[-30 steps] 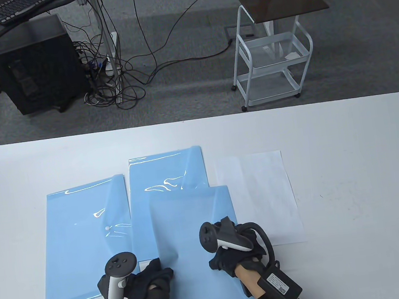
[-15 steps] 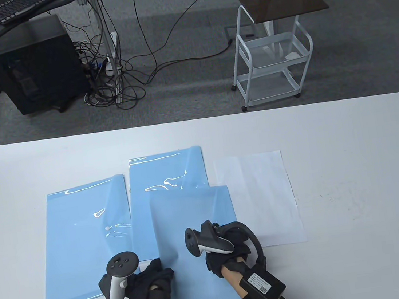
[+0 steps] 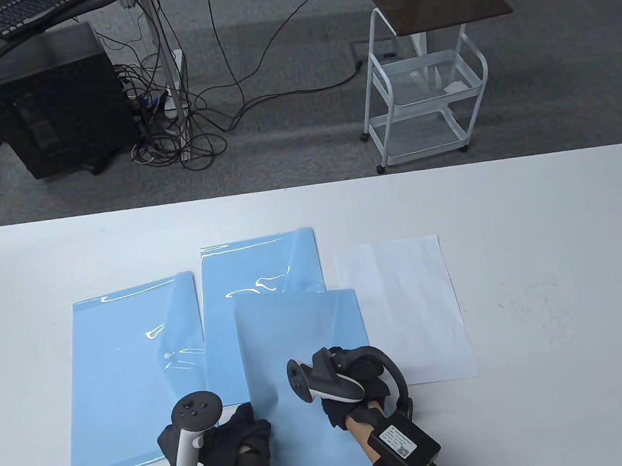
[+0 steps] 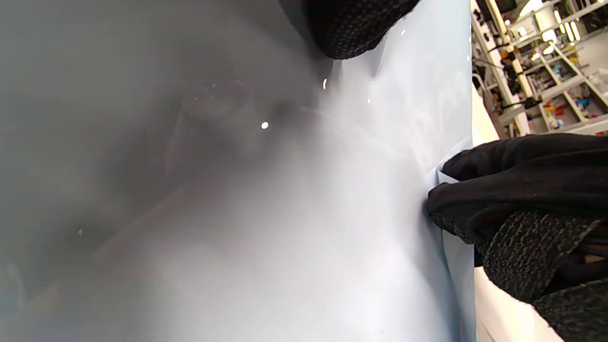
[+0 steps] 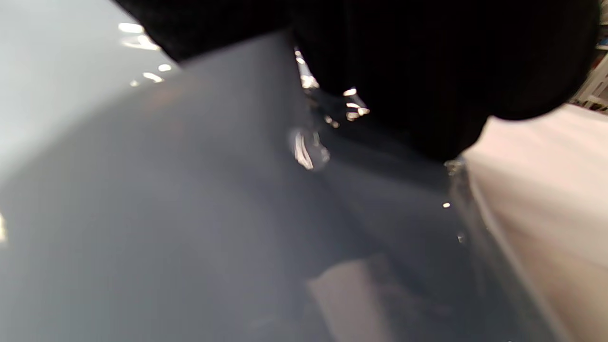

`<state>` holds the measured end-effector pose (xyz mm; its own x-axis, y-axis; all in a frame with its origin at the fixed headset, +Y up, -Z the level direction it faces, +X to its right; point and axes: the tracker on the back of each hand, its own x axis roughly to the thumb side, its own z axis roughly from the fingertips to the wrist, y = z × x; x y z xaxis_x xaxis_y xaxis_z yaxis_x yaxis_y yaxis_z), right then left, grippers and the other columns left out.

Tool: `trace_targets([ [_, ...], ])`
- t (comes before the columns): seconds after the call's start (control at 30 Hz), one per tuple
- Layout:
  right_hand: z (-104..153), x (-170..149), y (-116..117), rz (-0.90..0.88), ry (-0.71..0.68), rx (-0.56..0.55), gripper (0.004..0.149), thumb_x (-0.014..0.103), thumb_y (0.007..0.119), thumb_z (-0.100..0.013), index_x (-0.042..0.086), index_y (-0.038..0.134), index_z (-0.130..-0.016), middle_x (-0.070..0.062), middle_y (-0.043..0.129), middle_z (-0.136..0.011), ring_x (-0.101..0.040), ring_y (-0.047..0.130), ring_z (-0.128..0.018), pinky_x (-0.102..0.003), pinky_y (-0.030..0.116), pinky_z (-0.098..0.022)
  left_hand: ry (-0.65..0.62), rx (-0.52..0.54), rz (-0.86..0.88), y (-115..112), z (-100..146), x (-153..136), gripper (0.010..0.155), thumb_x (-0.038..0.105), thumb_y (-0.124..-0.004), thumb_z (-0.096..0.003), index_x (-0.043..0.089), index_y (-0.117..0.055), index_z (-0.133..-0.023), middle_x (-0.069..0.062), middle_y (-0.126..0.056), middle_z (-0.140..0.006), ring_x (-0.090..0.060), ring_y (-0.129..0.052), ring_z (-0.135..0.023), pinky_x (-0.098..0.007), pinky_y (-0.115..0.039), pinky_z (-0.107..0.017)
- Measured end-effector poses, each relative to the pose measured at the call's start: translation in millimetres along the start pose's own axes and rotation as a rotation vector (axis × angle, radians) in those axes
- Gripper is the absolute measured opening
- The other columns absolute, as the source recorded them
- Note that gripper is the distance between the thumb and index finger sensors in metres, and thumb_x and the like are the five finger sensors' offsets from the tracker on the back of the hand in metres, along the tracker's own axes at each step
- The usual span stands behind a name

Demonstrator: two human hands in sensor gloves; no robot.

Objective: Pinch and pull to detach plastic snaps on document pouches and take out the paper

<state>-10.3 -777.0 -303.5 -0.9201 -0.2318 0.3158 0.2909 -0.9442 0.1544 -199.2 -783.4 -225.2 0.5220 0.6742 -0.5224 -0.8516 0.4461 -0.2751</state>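
Your right grip (image 3: 359,378) sat on the right half of the nearest light-blue plastic document pouch (image 3: 298,349), its gloved fingers curled down onto the film close to the pouch's right edge; the right wrist view was too blurred to be sure, but they seemed to pinch the flap beside a clear round snap (image 5: 308,149). Your left grip (image 3: 240,437) lay on the same pouch's lower left edge, fingers bent and pressing the plastic down.

That pouch overlapped a second blue pouch (image 3: 259,274) behind it, and a third blue pouch (image 3: 129,371) lay to the left. A white sheet of paper (image 3: 406,306) rested flat just right of the pouches, all on your white counter (image 3: 550,270).
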Motion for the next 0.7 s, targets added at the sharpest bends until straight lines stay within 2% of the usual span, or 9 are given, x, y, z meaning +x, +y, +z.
trace_targets([
  [0.33, 2.2, 13.0, 2.7, 0.129, -0.012, -0.056, 0.055, 0.028, 0.084, -0.050, 0.002, 0.074, -0.097, -0.032, 0.097, -0.077, -0.046, 0.104, -0.054, -0.059, 0.091, -0.034, -0.002, 0.014, -0.031, -1.1, -0.3, 1.9, 0.049, 0.024, -0.070, -0.0576, 0.017, -0.059, -0.105, 0.000, -0.088, -0.094, -0.020, -0.105, -0.067, -0.036, -0.091, -0.050],
  [0.4, 2.7, 7.7, 0.3, 0.183, 0.001, -0.081, 0.050, 0.024, 0.083, -0.051, 0.004, 0.073, -0.097, -0.025, 0.098, -0.076, -0.039, 0.107, -0.053, -0.055, 0.094, -0.035, -0.001, 0.014, -0.043, -0.8, -0.3, 1.4, 0.049, 0.024, -0.070, -0.0573, 0.017, -0.059, -0.105, 0.000, -0.089, -0.094, -0.020, -0.105, -0.067, -0.036, -0.091, -0.050],
  [0.47, 4.1, 1.5, -2.0, 0.135, 0.024, -0.098, 0.049, 0.023, 0.084, -0.052, 0.006, 0.074, -0.097, -0.022, 0.099, -0.075, -0.035, 0.107, -0.052, -0.052, 0.094, -0.034, 0.000, 0.013, -0.038, -1.0, 0.1, 0.9, 0.049, 0.024, -0.070, -0.0575, 0.017, -0.059, -0.105, 0.000, -0.089, -0.094, -0.020, -0.105, -0.067, -0.036, -0.091, -0.050],
  [0.7, 2.3, -14.8, -10.7, -0.082, 0.061, -0.036, 0.058, 0.024, 0.085, -0.051, 0.004, 0.066, -0.102, -0.025, 0.096, -0.083, -0.040, 0.105, -0.058, -0.057, 0.092, -0.038, 0.000, 0.011, -0.038, -1.6, -0.9, 0.7, 0.049, 0.025, -0.070, -0.0580, 0.017, -0.059, -0.105, 0.000, -0.088, -0.094, -0.020, -0.105, -0.067, -0.036, -0.090, -0.050],
])
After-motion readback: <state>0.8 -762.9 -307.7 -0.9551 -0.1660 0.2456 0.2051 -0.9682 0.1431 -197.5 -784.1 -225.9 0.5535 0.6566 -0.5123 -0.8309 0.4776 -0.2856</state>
